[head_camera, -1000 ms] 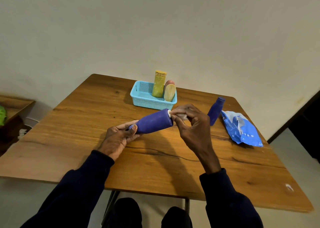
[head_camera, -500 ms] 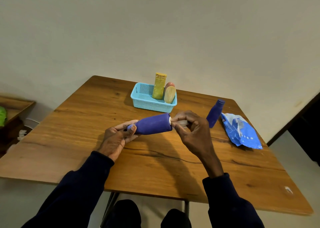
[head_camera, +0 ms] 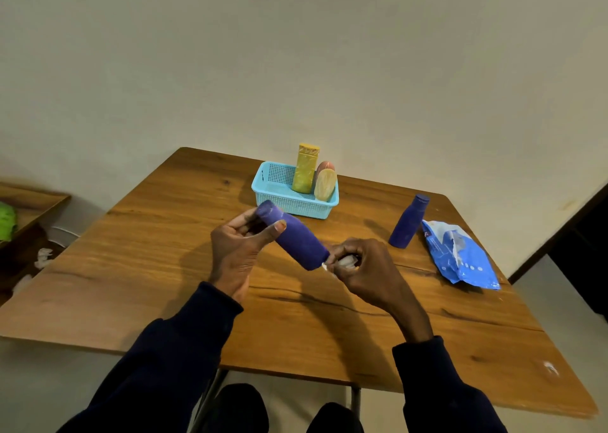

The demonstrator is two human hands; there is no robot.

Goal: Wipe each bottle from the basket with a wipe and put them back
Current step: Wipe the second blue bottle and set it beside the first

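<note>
On my feed the wooden counter (head_camera: 148,268) fills most of the lower view, its near edge just in front of the person's knees. A crumpled blue wipes pack (head_camera: 460,258) lies along the right edge, toward the far right corner. A light blue mesh basket (head_camera: 289,204) sits near the middle of the far edge.

The left hand (head_camera: 237,251) is raised over the middle of the counter. Its fingers are curled behind the upper end of a purple bottle (head_camera: 296,238), and the thumb is pressed on the side facing me. The right hand (head_camera: 365,268) sits just to the right of it and a little lower, with its fingers bunched tight around a white wipe (head_camera: 347,261).

The held purple bottle is clear of the counter and tilted. Its high end points toward the basket and its low end meets the wipe in the right hand. I cannot tell from here which end carries the cap.

A second purple bottle (head_camera: 408,222) stands upright on the counter just beside the wipes pack, on its left. In the right half of the basket a tall yellow bottle (head_camera: 306,169) stands upright. A shorter tan bottle (head_camera: 325,185) leans at the basket's right end, with a pinkish one (head_camera: 325,165) peeking out behind it.

The wipe is a small crumpled wad, mostly hidden by the fingers.
</note>
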